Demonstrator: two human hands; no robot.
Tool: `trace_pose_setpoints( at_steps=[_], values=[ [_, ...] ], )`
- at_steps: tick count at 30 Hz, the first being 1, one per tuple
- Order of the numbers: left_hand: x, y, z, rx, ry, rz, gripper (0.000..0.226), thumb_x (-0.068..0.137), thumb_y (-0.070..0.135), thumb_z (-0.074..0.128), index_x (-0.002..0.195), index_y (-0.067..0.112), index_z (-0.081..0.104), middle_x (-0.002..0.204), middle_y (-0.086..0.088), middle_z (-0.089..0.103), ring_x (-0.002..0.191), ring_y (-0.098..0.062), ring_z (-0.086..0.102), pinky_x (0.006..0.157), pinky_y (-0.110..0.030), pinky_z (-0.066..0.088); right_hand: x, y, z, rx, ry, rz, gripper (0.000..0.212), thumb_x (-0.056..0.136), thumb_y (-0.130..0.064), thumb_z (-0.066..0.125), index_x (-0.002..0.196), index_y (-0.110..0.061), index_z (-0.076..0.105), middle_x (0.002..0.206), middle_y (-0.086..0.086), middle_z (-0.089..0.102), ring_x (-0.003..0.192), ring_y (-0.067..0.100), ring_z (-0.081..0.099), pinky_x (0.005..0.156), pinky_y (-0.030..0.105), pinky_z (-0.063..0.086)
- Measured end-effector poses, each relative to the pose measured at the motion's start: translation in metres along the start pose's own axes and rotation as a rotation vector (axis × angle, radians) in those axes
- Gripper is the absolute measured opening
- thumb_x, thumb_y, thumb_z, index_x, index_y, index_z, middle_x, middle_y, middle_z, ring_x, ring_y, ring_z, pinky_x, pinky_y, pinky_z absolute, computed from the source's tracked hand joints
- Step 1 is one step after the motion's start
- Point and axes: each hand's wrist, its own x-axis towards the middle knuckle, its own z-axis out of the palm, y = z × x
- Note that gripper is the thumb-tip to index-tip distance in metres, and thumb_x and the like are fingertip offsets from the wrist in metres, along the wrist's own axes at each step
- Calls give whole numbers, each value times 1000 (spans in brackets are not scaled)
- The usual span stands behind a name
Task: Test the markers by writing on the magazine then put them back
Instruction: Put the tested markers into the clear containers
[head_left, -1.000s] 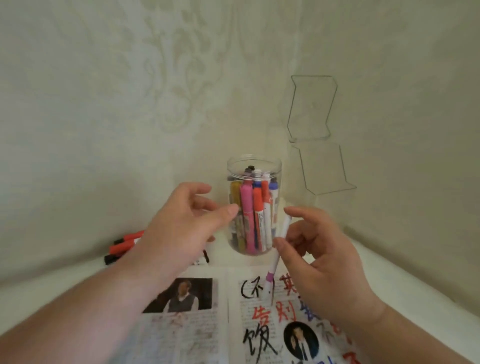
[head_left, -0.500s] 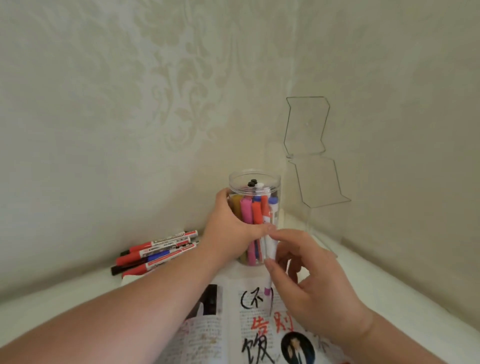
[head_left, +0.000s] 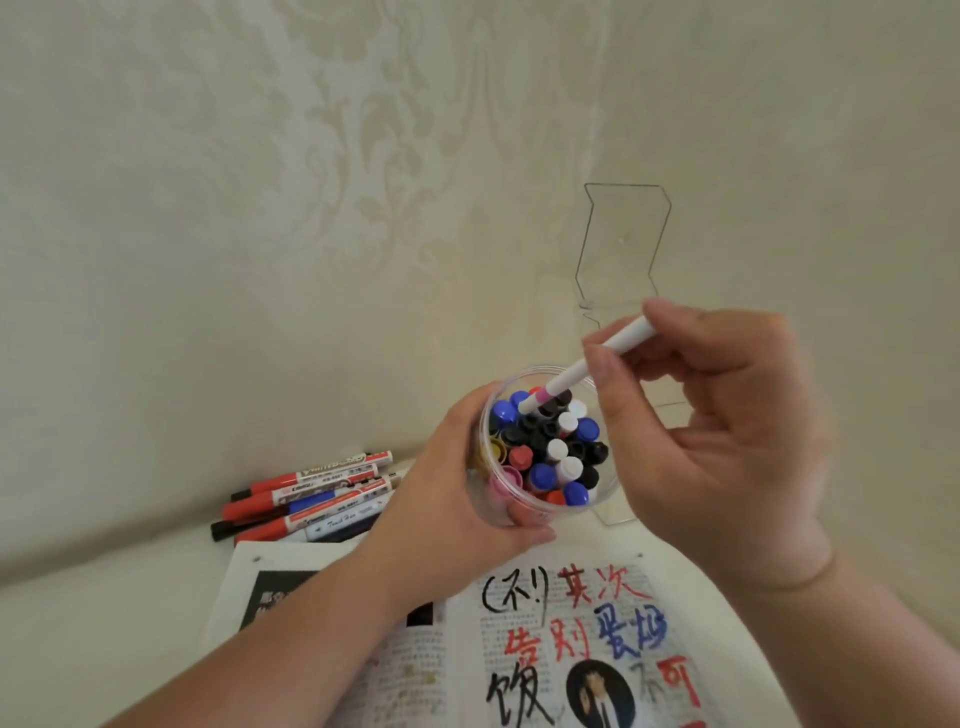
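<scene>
Clear plastic jar (head_left: 597, 503) full of markers sits in my left hand (head_left: 457, 483), with the fingers curled round it, just past the open magazine (head_left: 571, 649). My right hand (head_left: 711, 441) pinches a white marker (head_left: 566, 379). Its pink end pokes in among the caps. More markers (head_left: 311, 499) lie on the left.

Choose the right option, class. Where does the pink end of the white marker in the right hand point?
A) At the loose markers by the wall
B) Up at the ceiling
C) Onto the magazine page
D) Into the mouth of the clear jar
D: the right hand pinches the white marker, its pink end angled down into the open jar, which the left hand grips.
</scene>
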Motion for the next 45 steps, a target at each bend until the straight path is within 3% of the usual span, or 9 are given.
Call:
trace_pose_setpoints(
  at_steps=[7, 10, 15, 25, 29, 31, 37, 42, 45],
  values=[
    [-1, -4, -2, 9, 52, 68, 98, 59, 34, 98, 137, 51, 41, 129, 33, 56, 116, 3, 61, 94, -25, 54, -19, 2, 3, -42, 33, -24, 34, 92, 6, 68, 116, -15, 56, 100, 0, 66, 89, 29, 73, 74, 37, 58],
    [-2, -7, -1, 19, -6, 96, 105, 61, 34, 97, 144, 49, 33, 135, 28, 54, 123, -1, 59, 99, -31, 53, -19, -2, 0, -30, 34, -56, 44, 91, 8, 67, 124, -15, 50, 100, -4, 64, 89, 29, 73, 73, 36, 58],
    [-5, -13, 5, 59, -42, 135, 111, 63, 38, 96, 150, 36, 27, 142, 26, 47, 128, 0, 54, 103, -21, 47, -21, -9, -12, -1, 47, -1, 36, 86, 14, 66, 113, -2, 51, 102, 16, 62, 81, 29, 70, 67, 39, 54],
    [-2, -14, 4, 8, -32, 91, 117, 59, 35, 98, 152, 38, 27, 143, 16, 52, 129, -10, 57, 103, -43, 51, -32, -3, -14, 21, -129, -49, 36, 89, 6, 69, 118, -12, 55, 92, 11, 66, 79, 33, 72, 65, 39, 55],
    [0, -9, 5, 13, 15, 72, 111, 59, 29, 99, 142, 55, 29, 133, 31, 53, 123, 6, 56, 97, -14, 47, -30, 3, -10, -88, -386, -102, 13, 85, 13, 70, 95, 6, 69, 87, 16, 71, 77, 32, 69, 67, 40, 54],
    [0, -8, 7, -12, 34, 58, 108, 59, 25, 98, 143, 48, 33, 130, 34, 53, 121, 8, 56, 96, -11, 46, -32, 6, -6, -122, -432, -86, 6, 84, 12, 72, 89, 10, 72, 88, 15, 74, 80, 31, 70, 69, 40, 55],
    [0, -9, 7, -24, 35, 10, 117, 57, 26, 100, 150, 38, 31, 136, 25, 55, 126, -1, 56, 105, -36, 50, -31, -1, -5, -112, -217, -20, 20, 83, 11, 73, 98, -1, 68, 88, 14, 72, 79, 29, 71, 67, 38, 55],
    [2, -6, 8, -24, 16, -102, 123, 59, 39, 96, 156, 38, 20, 147, 25, 42, 134, 6, 44, 115, -32, 40, -22, -15, -14, -73, 149, 141, 22, 99, -11, 66, 116, -2, 55, 106, 17, 65, 82, 30, 67, 77, 26, 50],
    [10, -7, 9, -60, 46, -222, 92, 68, 40, 91, 143, 38, 39, 129, 27, 56, 115, 13, 54, 100, -17, 47, -19, -13, -18, -97, 291, 283, 43, 102, -31, 64, 120, 7, 53, 104, 20, 66, 79, 20, 69, 76, 19, 50]
  ],
)
